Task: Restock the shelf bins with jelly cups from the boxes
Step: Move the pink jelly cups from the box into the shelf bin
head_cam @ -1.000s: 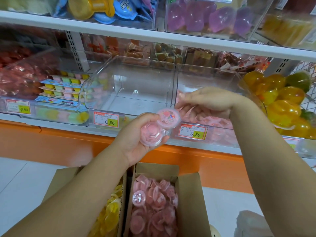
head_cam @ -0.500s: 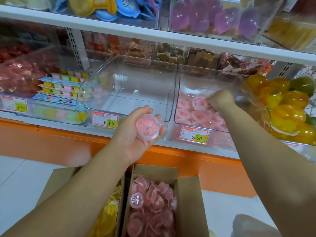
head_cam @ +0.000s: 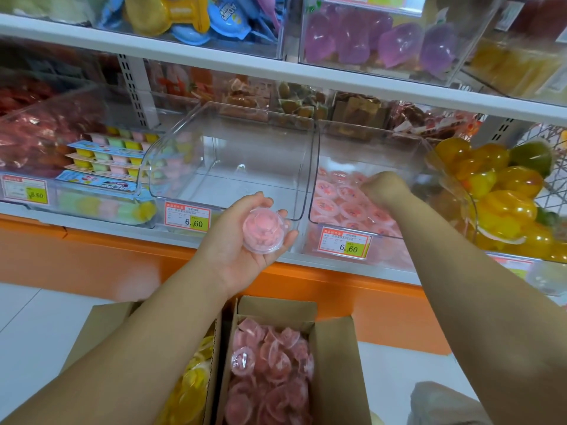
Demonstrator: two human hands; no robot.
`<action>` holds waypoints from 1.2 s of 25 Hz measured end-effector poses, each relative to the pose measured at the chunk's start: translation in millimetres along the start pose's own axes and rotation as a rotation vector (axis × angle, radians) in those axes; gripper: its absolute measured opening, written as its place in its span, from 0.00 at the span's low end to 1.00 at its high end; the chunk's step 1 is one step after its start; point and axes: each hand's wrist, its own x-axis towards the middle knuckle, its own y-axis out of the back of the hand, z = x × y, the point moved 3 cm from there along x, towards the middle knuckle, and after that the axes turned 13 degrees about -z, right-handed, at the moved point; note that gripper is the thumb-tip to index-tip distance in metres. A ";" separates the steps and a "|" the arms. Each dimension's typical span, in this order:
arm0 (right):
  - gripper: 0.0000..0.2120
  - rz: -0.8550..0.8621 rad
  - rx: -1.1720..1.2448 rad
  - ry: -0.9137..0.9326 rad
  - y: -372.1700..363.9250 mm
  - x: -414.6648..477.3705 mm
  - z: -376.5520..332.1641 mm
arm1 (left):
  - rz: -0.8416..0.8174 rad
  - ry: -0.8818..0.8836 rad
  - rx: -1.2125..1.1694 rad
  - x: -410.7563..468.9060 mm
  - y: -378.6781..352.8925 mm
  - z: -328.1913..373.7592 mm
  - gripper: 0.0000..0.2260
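A pink jelly cup [head_cam: 264, 230] sits in the upturned left hand [head_cam: 236, 256], fingers curled round its rim, just in front of a clear bin [head_cam: 233, 154]. To that hand's right, the right hand [head_cam: 383, 188] reaches knuckles-up into the neighbouring bin [head_cam: 352, 142], over the pink cups [head_cam: 346, 207] lying there. Its fingers are hidden, so its grip cannot be told. Below the left hand stands a cardboard box [head_cam: 334, 363] of more pink cups.

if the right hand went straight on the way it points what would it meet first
Probably the pink jelly cups lying in the clear bin just beyond the right hand; depth is unclear.
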 end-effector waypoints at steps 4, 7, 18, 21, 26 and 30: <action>0.07 -0.038 0.482 0.359 8.1 -59.6 -27.7 | 0.006 -0.004 -0.031 -4.0 -9.3 -0.2 0.08; 0.06 -0.348 0.380 0.593 14.5 -121.7 -56.6 | 0.009 -0.015 -0.038 -5.5 -17.8 -2.0 0.09; 0.13 -0.431 0.174 0.702 -12.4 -160.1 -82.2 | -0.083 -0.014 -0.041 -8.7 -22.6 -7.0 0.09; 0.06 -0.304 0.713 0.552 14.5 -113.0 -50.7 | -0.044 -0.071 -0.005 -2.7 -17.8 -3.5 0.04; 0.16 0.083 0.307 0.061 26.3 -33.4 10.3 | -0.023 -0.065 0.117 -3.2 -9.5 2.1 0.14; 0.18 -0.024 0.220 -0.063 14.4 12.0 25.5 | -0.024 -0.073 0.269 -4.5 -2.7 5.4 0.16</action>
